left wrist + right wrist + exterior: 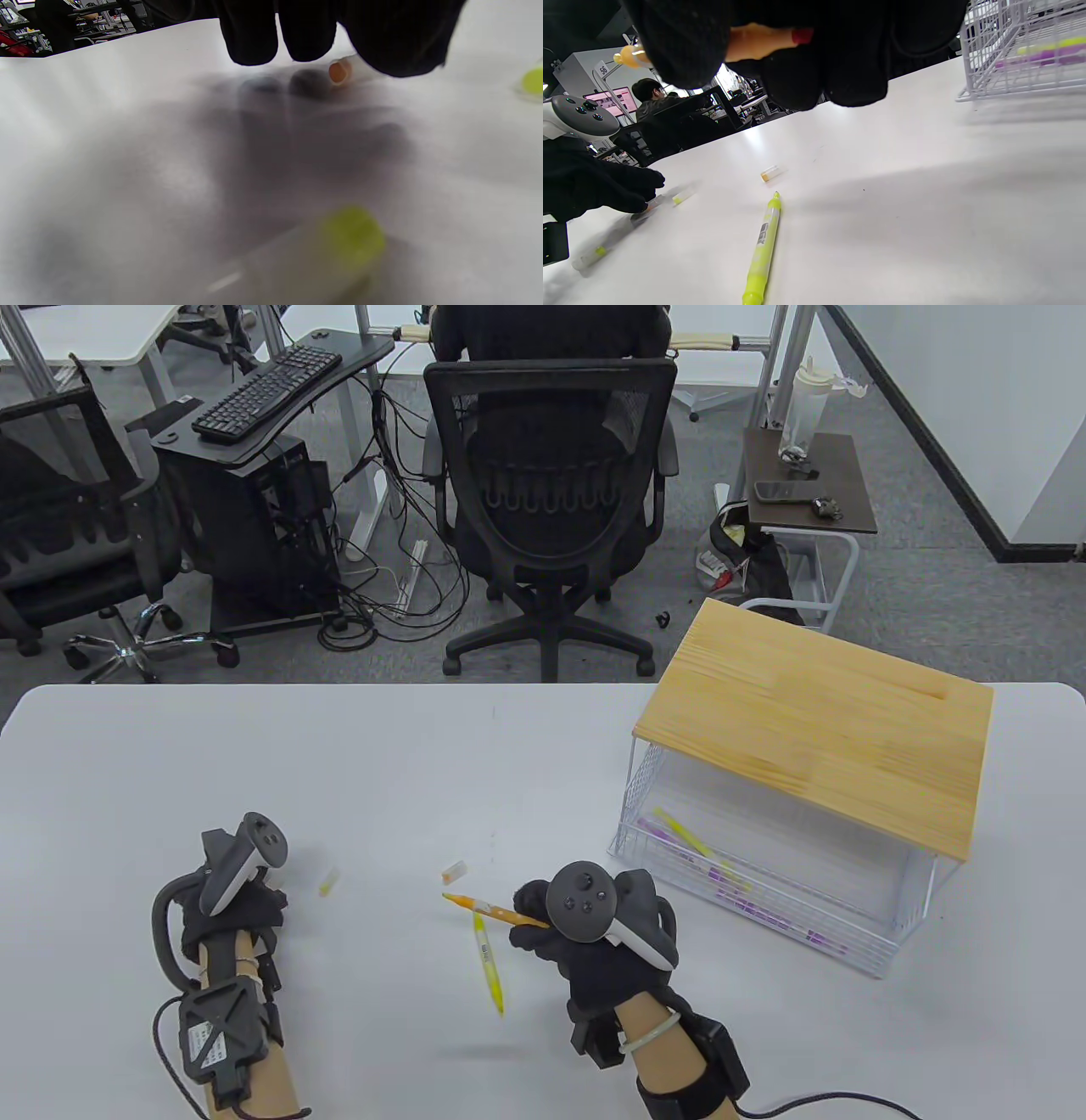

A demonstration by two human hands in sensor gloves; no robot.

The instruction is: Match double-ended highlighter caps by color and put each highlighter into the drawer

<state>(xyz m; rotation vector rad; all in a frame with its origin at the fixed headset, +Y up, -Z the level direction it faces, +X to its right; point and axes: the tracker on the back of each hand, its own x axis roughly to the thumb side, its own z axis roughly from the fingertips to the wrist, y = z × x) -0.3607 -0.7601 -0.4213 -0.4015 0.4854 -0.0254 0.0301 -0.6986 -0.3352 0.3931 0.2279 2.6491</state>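
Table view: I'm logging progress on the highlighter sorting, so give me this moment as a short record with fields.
right hand: grips the orange highlighter, uncapped tip pointing left
left hand: fingertips down on the table, grip unclear
yellow highlighter: lying on the table, uncapped
loose caps: orange cap; yellow cap
drawer: open, already holds yellow and purple highlighters
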